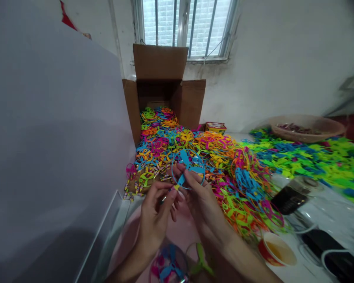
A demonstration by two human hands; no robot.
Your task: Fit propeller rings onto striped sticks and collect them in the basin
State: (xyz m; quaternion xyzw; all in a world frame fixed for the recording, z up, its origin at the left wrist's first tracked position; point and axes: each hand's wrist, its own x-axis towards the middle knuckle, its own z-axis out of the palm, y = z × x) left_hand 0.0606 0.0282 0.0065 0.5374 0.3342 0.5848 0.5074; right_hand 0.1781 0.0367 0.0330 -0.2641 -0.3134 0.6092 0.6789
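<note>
A blue ringed propeller [191, 169] is pinched between the thumb and fingers of my right hand [202, 196]. Just below its ring, my left hand [157, 212] closes thumb and forefinger on a small yellow piece [176, 188], which meets the propeller's lower edge. Both hands are nearly touching, above a pink basin [179, 228]. Inside the basin, near the bottom of the view, lie a blue propeller [171, 264] and a green propeller [201, 261].
An open cardboard box [161, 63] spills a heap of coloured propellers [183, 137]. At right are green and blue pieces [306, 157], a shallow bowl [306, 135], a dark-labelled container [295, 195], a paper cup [276, 250] and a black device [333, 251]. A grey panel [61, 149] borders the left.
</note>
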